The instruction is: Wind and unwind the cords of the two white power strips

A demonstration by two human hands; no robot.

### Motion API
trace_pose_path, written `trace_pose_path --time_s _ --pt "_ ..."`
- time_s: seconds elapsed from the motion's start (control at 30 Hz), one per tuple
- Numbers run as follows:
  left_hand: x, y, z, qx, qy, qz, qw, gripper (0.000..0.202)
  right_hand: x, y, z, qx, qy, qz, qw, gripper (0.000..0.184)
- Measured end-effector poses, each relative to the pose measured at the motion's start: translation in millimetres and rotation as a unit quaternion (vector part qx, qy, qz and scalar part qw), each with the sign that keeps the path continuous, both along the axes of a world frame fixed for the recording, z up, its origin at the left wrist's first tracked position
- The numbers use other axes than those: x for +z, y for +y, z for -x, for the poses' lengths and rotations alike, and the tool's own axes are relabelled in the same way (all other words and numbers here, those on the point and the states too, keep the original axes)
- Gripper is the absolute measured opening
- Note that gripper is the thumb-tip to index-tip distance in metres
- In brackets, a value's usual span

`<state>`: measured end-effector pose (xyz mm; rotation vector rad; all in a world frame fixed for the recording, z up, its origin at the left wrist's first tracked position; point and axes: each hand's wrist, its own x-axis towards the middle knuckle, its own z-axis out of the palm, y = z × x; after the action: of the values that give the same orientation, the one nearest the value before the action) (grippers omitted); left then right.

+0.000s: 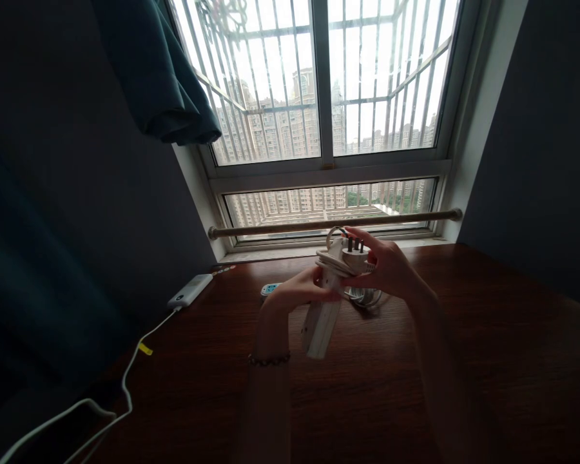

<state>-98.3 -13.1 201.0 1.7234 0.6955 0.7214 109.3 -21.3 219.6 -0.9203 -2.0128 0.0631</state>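
Note:
Above a dark wooden table (464,361), both my hands hold a white power strip (321,325) with its cord wound round it. My left hand (297,293), with a beaded bracelet on the wrist, grips the strip's upper body from the left. My right hand (391,267) is closed on the white plug (354,254), whose dark prongs point up, and on the coiled cord (367,298) at the strip's top. The strip's lower end hangs down towards me.
A white power bank (190,290) lies at the table's left back, with a white cable (125,380) running to the front left. A small blue-and-white object (269,290) sits behind my left hand. A barred window (319,116), a rail (333,223) and a dark curtain (159,77) stand behind.

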Motion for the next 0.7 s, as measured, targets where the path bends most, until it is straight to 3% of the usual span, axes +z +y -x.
trace_pose_path --time_s 0.1,0.23,0.43,0.53,0.7 --pt "-4.3 2.9 4.5 -0.006 0.024 -0.006 1.000 0.051 0.2 -2.1 0.2 -0.006 -0.003 0.000 1.000 0.082" --pt "-4.5 4.1 9.6 -0.024 0.076 -0.009 0.997 0.055 0.6 -4.1 0.6 -0.004 -0.013 -0.018 1.000 0.059" --pt "-0.6 1.2 9.9 -0.068 0.106 0.046 0.991 0.051 -0.4 -4.2 6.1 0.026 -0.011 -0.036 0.999 0.032" --pt "-3.5 3.4 4.0 -0.072 0.038 0.068 0.994 0.048 -2.1 -2.1 10.1 0.014 -0.010 -0.051 0.999 0.035" --pt "-3.9 4.2 -9.1 -0.017 -0.056 0.028 0.998 0.040 -3.0 1.0 13.3 -0.013 -0.031 -0.052 0.998 0.061"
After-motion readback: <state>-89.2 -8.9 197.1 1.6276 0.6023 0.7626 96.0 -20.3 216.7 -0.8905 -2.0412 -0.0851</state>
